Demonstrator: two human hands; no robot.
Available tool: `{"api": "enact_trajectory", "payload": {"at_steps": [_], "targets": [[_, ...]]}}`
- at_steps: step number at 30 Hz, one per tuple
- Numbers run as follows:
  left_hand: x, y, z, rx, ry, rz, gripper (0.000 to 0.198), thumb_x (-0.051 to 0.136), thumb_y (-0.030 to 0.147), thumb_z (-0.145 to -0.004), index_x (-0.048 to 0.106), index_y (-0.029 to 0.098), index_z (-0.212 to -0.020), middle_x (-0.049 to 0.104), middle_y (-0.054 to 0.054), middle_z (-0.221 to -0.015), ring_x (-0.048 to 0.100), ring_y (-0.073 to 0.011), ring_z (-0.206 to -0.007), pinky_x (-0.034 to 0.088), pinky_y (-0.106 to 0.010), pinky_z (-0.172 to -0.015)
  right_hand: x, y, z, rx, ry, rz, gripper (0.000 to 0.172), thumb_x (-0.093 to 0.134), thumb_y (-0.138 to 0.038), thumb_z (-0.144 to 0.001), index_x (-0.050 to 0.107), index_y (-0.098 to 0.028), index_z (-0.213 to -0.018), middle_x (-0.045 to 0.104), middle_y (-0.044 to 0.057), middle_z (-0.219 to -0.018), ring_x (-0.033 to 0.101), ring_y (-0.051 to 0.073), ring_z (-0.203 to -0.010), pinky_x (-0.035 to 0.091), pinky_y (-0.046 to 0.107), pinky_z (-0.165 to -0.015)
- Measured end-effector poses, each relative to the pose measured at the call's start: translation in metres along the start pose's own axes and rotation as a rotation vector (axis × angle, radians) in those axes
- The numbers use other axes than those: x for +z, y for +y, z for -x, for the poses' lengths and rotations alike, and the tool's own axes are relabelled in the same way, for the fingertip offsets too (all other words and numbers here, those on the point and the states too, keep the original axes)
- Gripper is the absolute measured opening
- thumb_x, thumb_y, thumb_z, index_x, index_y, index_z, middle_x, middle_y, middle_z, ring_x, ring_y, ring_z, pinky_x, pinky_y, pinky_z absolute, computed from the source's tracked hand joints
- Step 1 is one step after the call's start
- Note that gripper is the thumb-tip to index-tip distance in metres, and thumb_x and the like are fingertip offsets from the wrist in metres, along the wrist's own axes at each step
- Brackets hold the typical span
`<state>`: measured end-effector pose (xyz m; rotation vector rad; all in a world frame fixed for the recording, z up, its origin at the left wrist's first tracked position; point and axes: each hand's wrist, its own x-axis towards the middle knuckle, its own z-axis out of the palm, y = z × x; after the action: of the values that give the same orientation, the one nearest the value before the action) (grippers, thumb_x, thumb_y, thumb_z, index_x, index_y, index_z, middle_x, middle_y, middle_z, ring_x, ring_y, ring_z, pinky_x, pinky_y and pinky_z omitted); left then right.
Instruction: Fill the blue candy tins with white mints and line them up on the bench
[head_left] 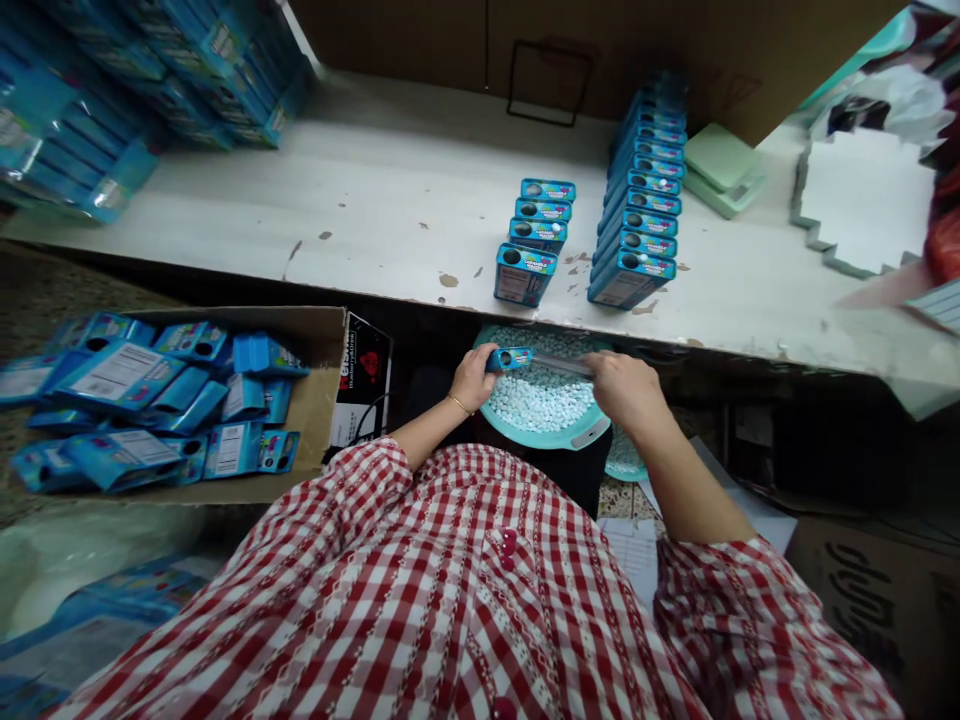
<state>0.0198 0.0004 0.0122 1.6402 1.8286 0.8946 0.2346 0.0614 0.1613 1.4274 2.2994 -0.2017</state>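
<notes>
My left hand (472,381) is closed around a small blue candy box (515,358), its printed end with a dark round hole facing up. In my right hand (628,392) is a narrow translucent tool (561,365), its far end close to the box; its exact kind I cannot make out. Both hands are over a turquoise basin (551,440) filled with small whitish candies (536,405). On the table edge ahead stands a short row of blue boxes (525,275), with a longer row (632,275) to its right.
A cardboard carton (319,420) at left holds jumbled blue boxes (124,375). Wrapped stacks of blue boxes (217,60) sit at the back left of the white table (375,200). A pale green case (724,165) and white cut card (866,200) lie at right.
</notes>
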Motion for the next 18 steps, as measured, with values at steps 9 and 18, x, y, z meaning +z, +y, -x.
{"api": "enact_trajectory", "payload": {"at_steps": [9,18], "targets": [[-0.008,-0.007,0.007,-0.179,0.086,0.275,0.038,0.066,0.024,-0.069,0.052,0.02,-0.105,0.061,-0.002,-0.092,0.059,-0.019,-0.085,0.048,-0.033,-0.082,0.151,-0.021,-0.056,0.083,-0.055,-0.327,0.05,0.032,-0.006,-0.084,0.064,-0.021,-0.119,0.07,0.017,-0.102,0.068,0.024,-0.096,0.052,0.034,-0.077],[-0.016,-0.008,-0.002,-0.252,0.13,0.345,0.043,0.069,0.019,-0.067,0.05,0.021,-0.106,0.06,0.001,-0.09,0.058,-0.0172,-0.086,0.047,-0.031,-0.083,0.169,-0.021,-0.078,-0.1,0.084,-0.618,0.038,0.038,-0.029,-0.079,0.07,-0.046,-0.092,0.074,0.003,-0.096,0.069,0.023,-0.092,0.055,0.037,-0.08]]}}
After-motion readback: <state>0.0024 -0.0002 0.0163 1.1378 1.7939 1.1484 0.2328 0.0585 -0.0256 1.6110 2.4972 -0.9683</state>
